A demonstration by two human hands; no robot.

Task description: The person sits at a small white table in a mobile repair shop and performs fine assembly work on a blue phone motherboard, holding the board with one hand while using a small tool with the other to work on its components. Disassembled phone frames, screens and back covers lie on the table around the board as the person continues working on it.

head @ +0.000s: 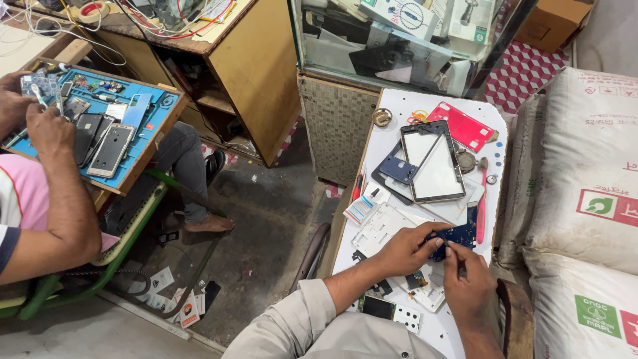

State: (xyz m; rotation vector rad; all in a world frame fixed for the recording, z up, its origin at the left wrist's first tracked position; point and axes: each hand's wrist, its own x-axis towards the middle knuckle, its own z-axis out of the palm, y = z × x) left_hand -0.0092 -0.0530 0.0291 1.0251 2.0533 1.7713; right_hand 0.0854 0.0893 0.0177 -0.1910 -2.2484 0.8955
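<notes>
Lower right of the frame: the left hand pinches a blue circuit board flat against the white table, steadying it. The right hand is closed round a thin tool, tip on the board. 1 phone frame lies above; a co-worker's hands work upper left.

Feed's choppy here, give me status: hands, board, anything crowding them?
Left hand grips blue circuit board. Right hand presses thin tool onto it. White phone frame touches left hand; pink brush beside.
</notes>
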